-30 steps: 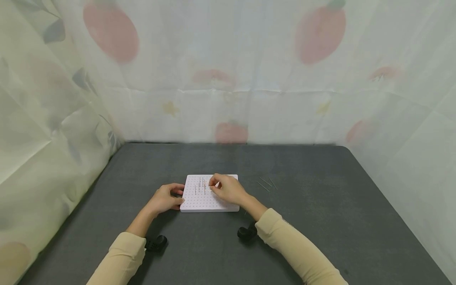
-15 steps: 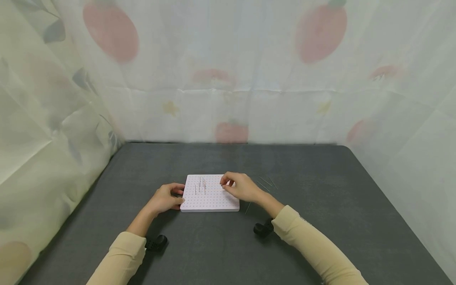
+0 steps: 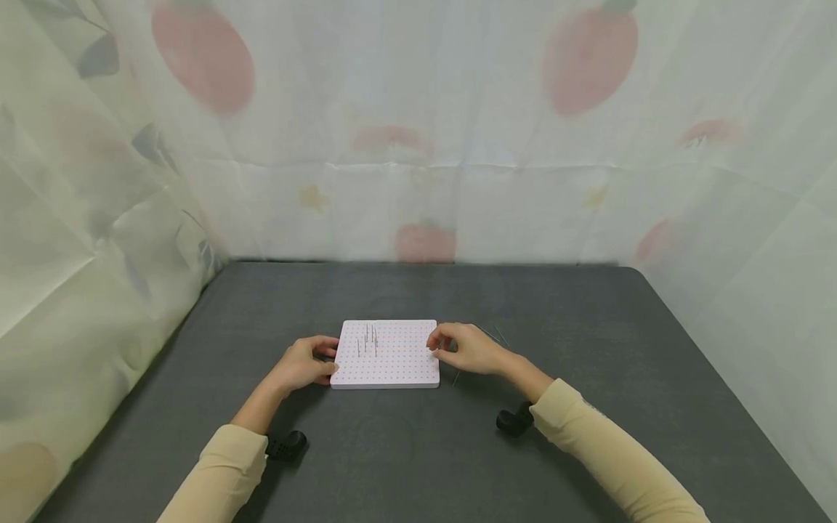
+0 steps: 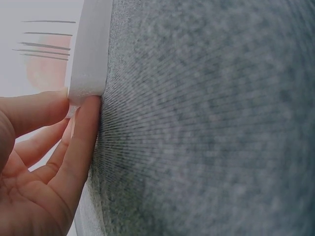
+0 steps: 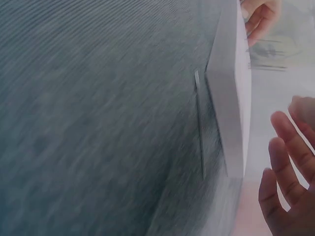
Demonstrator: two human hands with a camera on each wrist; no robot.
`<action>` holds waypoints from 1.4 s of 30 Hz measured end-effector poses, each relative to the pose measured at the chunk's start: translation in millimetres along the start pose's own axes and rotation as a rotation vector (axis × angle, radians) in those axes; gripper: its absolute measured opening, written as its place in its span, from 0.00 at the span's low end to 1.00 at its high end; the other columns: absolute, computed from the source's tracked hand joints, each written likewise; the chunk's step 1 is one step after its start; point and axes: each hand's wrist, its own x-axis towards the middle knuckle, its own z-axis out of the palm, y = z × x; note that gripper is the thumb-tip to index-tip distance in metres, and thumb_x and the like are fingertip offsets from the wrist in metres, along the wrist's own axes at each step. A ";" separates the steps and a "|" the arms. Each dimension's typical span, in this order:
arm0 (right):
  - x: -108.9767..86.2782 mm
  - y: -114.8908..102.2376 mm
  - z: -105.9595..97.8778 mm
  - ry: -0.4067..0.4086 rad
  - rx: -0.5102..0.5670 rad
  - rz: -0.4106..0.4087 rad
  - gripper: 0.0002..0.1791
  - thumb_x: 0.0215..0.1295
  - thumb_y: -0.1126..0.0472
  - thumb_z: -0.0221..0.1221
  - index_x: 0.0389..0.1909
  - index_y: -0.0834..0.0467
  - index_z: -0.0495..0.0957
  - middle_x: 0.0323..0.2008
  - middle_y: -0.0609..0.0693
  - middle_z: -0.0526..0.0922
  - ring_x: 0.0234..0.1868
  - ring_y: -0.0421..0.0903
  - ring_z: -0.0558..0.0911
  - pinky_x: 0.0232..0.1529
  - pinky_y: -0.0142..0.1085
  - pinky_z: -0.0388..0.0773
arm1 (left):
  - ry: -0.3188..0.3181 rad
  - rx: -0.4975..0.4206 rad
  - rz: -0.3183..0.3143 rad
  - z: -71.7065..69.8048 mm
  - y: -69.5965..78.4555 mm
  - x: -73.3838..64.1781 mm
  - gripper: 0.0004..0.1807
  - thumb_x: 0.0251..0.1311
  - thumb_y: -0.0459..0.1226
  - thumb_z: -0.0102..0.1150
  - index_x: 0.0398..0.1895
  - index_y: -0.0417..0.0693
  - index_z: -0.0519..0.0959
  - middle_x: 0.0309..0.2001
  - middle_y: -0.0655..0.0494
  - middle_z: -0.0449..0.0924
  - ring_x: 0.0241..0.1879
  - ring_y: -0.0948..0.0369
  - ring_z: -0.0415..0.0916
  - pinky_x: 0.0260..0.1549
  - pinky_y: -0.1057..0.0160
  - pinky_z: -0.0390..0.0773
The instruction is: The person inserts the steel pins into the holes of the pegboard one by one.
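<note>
From where I sit, I see the right hand (image 3: 467, 347) at the right edge of the board with its fingers loosely bent and slightly apart; I make out nothing between them, though the thumb lies mostly outside the right wrist view, and I cannot tell whether a fingertip touches the board. The left hand (image 3: 304, 361) pinches the white board (image 3: 399, 367) at its left side, thumb (image 4: 47, 108) against the top face and fingers along the edge. That board lies flat on the table between the 2 hands, and its holes hold a small cluster of needles (image 3: 366, 346) towards the back left, at least 5, all upright. It is a thick, nearly square slab with rounded corners, smooth plain side walls and a top dotted in neat rows of pinkish and bluish marks. The needles are thin, straight and dark. Just beside the board's right side, 1 loose needle (image 5: 200, 128) lies on the table, paler at 1 end; beyond the right hand I see more loose needles (image 3: 501, 335), partly hidden by it. Farther out, the table (image 3: 392, 450) is dark grey and finely ribbed up close, cream sleeves (image 3: 588, 428) cover the forearms, and a pale, creased curtain (image 3: 510, 109) with red fruit shapes hangs behind.
</note>
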 end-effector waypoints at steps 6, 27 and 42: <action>-11.9 7.9 -3.4 -0.042 0.002 0.006 0.08 0.67 0.61 0.60 0.45 0.54 0.79 0.41 0.46 0.84 0.38 0.36 0.78 0.40 0.29 0.79 | -0.006 -0.006 0.007 0.2 -0.2 -0.8 0.30 0.58 0.26 0.62 0.66 0.32 0.69 0.56 0.33 0.75 0.38 0.58 0.83 0.34 0.58 0.88; -30.4 26.0 -1.3 -0.156 -0.035 -0.015 0.06 0.64 0.58 0.63 0.41 0.51 0.81 0.41 0.44 0.83 0.44 0.37 0.78 0.50 0.32 0.76 | -0.004 -0.006 0.009 0.7 -0.3 -0.3 0.31 0.57 0.26 0.62 0.65 0.32 0.69 0.55 0.33 0.75 0.37 0.59 0.83 0.33 0.58 0.88; -28.4 31.7 1.2 -0.200 -0.057 -0.065 0.05 0.62 0.60 0.64 0.37 0.51 0.79 0.36 0.45 0.77 0.39 0.37 0.70 0.43 0.29 0.69 | 0.002 -0.012 0.008 1.5 -2.0 0.2 0.30 0.57 0.27 0.63 0.65 0.33 0.69 0.55 0.34 0.75 0.37 0.59 0.82 0.34 0.58 0.88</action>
